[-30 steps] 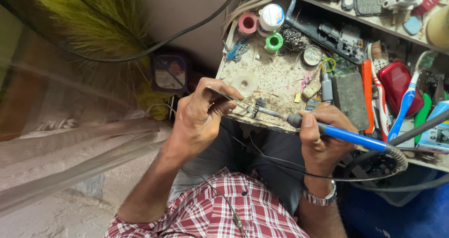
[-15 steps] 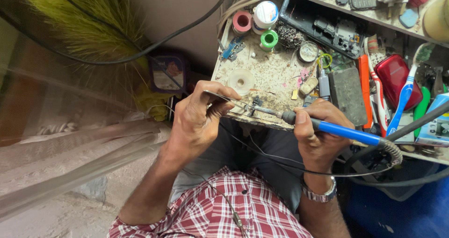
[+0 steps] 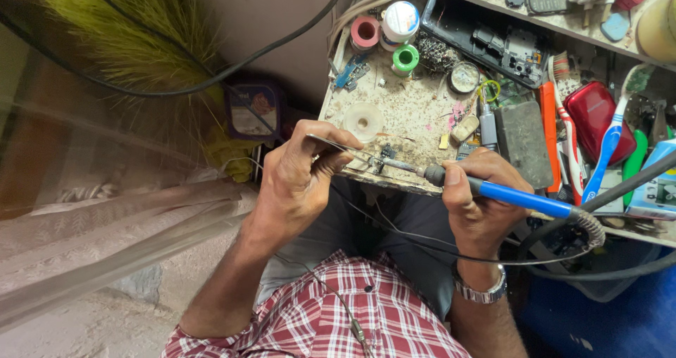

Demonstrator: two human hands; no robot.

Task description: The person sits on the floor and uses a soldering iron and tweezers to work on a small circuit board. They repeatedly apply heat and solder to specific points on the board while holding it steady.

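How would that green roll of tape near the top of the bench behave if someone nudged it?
The green tape roll lies flat on its side, so it would probably slide, not roll. It looks small and hollow, so likely light. The gritty, cluttered bench may stop it quickly.

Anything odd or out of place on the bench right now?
Yes: toothbrushes lie among the repair tools at the right, and the board is stained and cluttered. The right hand holds the soldering iron, the left hand tweezers.

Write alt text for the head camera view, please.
A right hand holds a blue-handled soldering iron with its tip at a small dark part on a stained, cluttered workbench, while the left hand steadies it with tweezers.
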